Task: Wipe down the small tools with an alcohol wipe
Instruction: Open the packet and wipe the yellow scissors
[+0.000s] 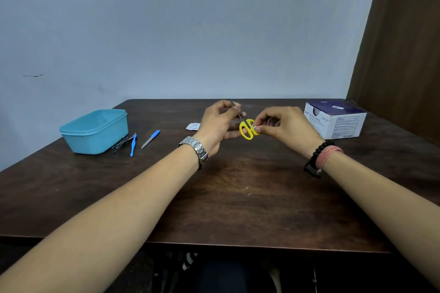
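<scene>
Small scissors with yellow handles are held above the middle of the dark wooden table. My left hand pinches the metal blades, tips pointing up and away. My right hand pinches a small white alcohol wipe against the right yellow handle loop. On the left lie a blue-handled nail file, a thin blue cuticle tool and several metal tools.
A light blue plastic tub stands at the left beside the tools. A torn white wipe packet lies behind my left hand. A white and dark blue box of alcohol swabs sits at the right rear. A wall closes the far edge.
</scene>
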Available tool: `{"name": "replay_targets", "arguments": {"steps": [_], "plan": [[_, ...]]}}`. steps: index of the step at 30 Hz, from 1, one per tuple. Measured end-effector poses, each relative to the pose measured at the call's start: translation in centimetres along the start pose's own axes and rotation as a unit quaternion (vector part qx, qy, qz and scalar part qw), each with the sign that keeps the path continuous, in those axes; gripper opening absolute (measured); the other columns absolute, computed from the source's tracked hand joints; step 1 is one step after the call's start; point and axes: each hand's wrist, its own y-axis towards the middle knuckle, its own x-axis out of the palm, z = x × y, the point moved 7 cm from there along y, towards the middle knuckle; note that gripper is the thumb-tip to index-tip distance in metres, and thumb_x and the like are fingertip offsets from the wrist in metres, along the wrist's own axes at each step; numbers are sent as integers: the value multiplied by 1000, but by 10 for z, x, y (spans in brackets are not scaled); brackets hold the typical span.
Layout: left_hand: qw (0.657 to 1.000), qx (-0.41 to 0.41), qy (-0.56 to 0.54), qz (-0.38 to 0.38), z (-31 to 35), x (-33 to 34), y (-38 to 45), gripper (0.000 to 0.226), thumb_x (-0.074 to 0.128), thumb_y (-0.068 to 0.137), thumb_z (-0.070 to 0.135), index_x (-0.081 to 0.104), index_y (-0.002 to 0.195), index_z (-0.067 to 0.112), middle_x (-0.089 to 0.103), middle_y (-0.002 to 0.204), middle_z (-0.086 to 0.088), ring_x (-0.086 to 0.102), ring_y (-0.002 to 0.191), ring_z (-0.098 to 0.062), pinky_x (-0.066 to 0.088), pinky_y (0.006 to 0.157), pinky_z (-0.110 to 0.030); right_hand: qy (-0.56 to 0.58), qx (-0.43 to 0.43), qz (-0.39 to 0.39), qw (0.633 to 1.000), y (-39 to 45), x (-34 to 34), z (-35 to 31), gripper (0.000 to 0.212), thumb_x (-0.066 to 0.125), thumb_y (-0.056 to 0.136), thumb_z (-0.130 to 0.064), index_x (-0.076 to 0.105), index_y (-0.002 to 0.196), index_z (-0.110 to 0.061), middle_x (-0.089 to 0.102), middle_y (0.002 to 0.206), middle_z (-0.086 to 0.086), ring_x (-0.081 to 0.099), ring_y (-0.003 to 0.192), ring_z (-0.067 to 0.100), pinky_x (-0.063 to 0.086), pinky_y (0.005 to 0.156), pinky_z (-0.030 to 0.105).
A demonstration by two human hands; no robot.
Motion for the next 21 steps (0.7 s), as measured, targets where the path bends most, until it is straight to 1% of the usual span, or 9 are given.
{"name": "replay_targets", "arguments": {"steps": [5, 7, 9, 11, 13, 15, 17, 19, 21], "plan": [[999, 2, 29, -32, -5, 8, -2, 7, 58, 96, 17, 58, 92, 12, 66, 94, -8, 70, 62, -22, 56, 55, -29, 53, -21, -6, 998, -2, 0, -10, 5, 77, 79, -12, 73, 81, -15, 70, 71, -2, 54, 60, 5, 39, 59, 11], [997, 4, 42, -58, -8, 15, -3, 7, 59, 96, 18, 58, 91, 13, 63, 99, -9, 69, 64, -23, 57, 55, -29, 57, -22, 17, 998, -2, -2, -10, 5, 77, 79, -14, 73, 81, -15, 70, 73, 0, 55, 62, 11, 41, 59, 16], [996, 4, 41, -75, -9, 18, -4, 7, 59, 96, 18, 58, 91, 13, 63, 100, -9, 69, 68, -22, 58, 57, -29, 70, -11, 39, 997, -2, -6, -6, 5, 77, 79, -15, 73, 82, -16, 70, 72, -1, 54, 62, 12, 43, 59, 24], [997, 3, 29, -75, -8, 18, -4, 7, 59, 95, 17, 58, 90, 12, 64, 96, -8, 68, 68, -20, 60, 60, -30, 83, -1, 41, 996, -1, -7, -4, 5, 77, 80, -17, 73, 82, -18, 71, 74, -3, 61, 67, 16, 47, 65, 28], [998, 9, 31, -59, -7, 15, -3, 9, 60, 95, 16, 58, 88, 11, 65, 88, -7, 66, 66, -15, 61, 65, -31, 99, 2, 36, 994, -1, -6, -4, 4, 76, 81, -18, 73, 83, -19, 73, 79, -4, 66, 76, 15, 50, 72, 28], [997, 29, 65, -38, -6, 11, -1, 12, 62, 94, 18, 57, 85, 11, 65, 78, -3, 63, 63, -11, 59, 66, -28, 120, 4, 33, 992, 0, -6, -6, 4, 76, 81, -16, 74, 84, -16, 74, 82, -4, 69, 80, 13, 52, 76, 26], [995, 39, 85, -26, -5, 8, 0, 15, 64, 92, 18, 56, 80, 13, 64, 71, -1, 62, 59, -9, 58, 65, -27, 113, 6, 29, 993, 0, -4, -7, 4, 76, 81, -16, 74, 84, -16, 74, 80, -4, 68, 78, 13, 51, 74, 25], [996, 31, 76, -25, -6, 9, 0, 17, 64, 92, 17, 55, 78, 13, 63, 71, -1, 61, 56, -9, 58, 62, -26, 70, -7, 22, 997, -1, -2, -8, 4, 77, 80, -18, 75, 83, -18, 73, 76, -5, 62, 69, 11, 47, 67, 25], [998, 21, 60, -28, -7, 10, -1, 18, 65, 92, 16, 54, 77, 13, 62, 72, -1, 61, 54, -8, 57, 58, -24, 38, -24, 17, 999, -2, 0, -10, 4, 77, 79, -18, 75, 82, -18, 71, 74, -6, 56, 65, 6, 43, 62, 20]]}}
